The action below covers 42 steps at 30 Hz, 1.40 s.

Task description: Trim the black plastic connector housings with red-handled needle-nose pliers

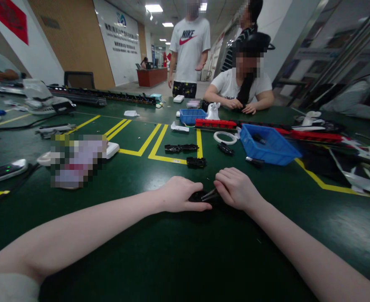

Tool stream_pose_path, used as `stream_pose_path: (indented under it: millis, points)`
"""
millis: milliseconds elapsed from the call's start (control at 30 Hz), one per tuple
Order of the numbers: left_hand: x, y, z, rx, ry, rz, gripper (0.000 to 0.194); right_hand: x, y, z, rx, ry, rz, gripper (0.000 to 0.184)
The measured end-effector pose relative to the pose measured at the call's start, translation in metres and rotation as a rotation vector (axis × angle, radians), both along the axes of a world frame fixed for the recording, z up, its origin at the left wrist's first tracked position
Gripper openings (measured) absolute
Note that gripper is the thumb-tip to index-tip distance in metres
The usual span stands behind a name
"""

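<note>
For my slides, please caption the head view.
Left hand holds a black part, right hand grips a pointed tool, at a green table.

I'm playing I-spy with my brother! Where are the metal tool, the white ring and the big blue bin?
Metal tool [210, 195]: head view, on its bare tips.
White ring [225, 143]: head view, on the near edge of its band.
Big blue bin [270, 154]: head view, on its near wall.

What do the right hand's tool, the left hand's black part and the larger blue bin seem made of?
Tool: probably metal, satin; its slim end has a grey sheen.
Black part: perhaps plastic, slightly glossy, but mostly hidden, so uncertain.
Larger blue bin: likely moulded plastic, semi-matte, given its even colour and stiff walls.
</note>
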<state>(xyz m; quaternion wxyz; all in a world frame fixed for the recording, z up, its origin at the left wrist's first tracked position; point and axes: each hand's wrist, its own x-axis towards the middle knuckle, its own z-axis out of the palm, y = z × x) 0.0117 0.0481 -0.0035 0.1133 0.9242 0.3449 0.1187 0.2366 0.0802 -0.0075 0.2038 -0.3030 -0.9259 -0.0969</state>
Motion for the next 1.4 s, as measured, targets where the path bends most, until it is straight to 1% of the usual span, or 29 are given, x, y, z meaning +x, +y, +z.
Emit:
stream_pose_path:
  millis: [233, 367, 667, 800, 967, 1200, 1400]
  points:
    - [-0.0009, 0.0009, -0.0018, 0.022, -0.005, -0.015, 0.048, -0.0005, -0.0004, 0.0015, 0.0, -0.009, 0.009, 0.031]
    - [-0.001, 0.0008, -0.002, 0.008, -0.008, -0.015, 0.047, -0.0009, 0.0002, 0.0015, -0.013, -0.021, 0.011, 0.033]
    - [-0.0001, -0.0005, -0.0042, 0.016, -0.01, 0.038, 0.04, -0.0013, 0.0008, 0.0015, -0.028, -0.051, 0.013, 0.035]
    - [0.0003, -0.0018, -0.0016, 0.021, -0.01, 0.049, 0.04, -0.0016, 0.0008, 0.0014, -0.022, -0.048, 0.009, 0.035]
    - [0.0014, -0.003, 0.0012, -0.011, -0.017, 0.041, 0.044, -0.0017, 0.0005, 0.002, -0.006, -0.024, -0.001, 0.035]
    - [0.0019, -0.0015, -0.0048, 0.033, -0.002, 0.032, 0.044, -0.0013, -0.0005, 0.002, -0.009, -0.02, 0.01, 0.034]
    - [0.0017, -0.0012, -0.0061, 0.039, 0.008, 0.042, 0.04, -0.0023, -0.0009, 0.0011, -0.028, -0.042, 0.025, 0.036]
